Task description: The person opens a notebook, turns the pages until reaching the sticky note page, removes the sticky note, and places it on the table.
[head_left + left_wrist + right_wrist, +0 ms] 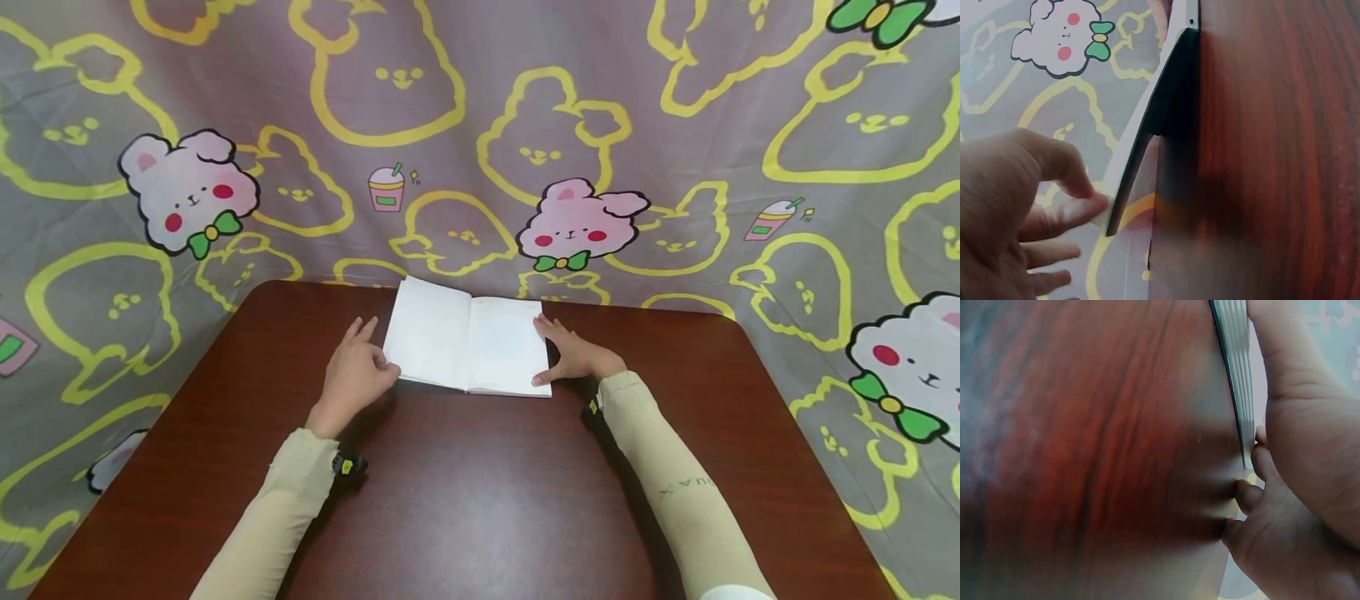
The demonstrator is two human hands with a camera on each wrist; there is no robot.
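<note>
With thumb and forefinger of one bare left hand [354,379], pinching one open, white-paged, dark-covered book [506,346] by its left edge; touching its right edge with one spread right hand [576,354]; beneath, one glossy reddish-brown table [480,500].

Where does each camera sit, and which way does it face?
Head: worn on the head, facing forward and down at the open book and table; left hand, right hand and sleeves show.
Left wrist: worn there, facing the book's raised left side; mostly left hand shows.
Right wrist: worn there, facing the page edges; right hand shows.
Both wrist views share the book and table.
</note>
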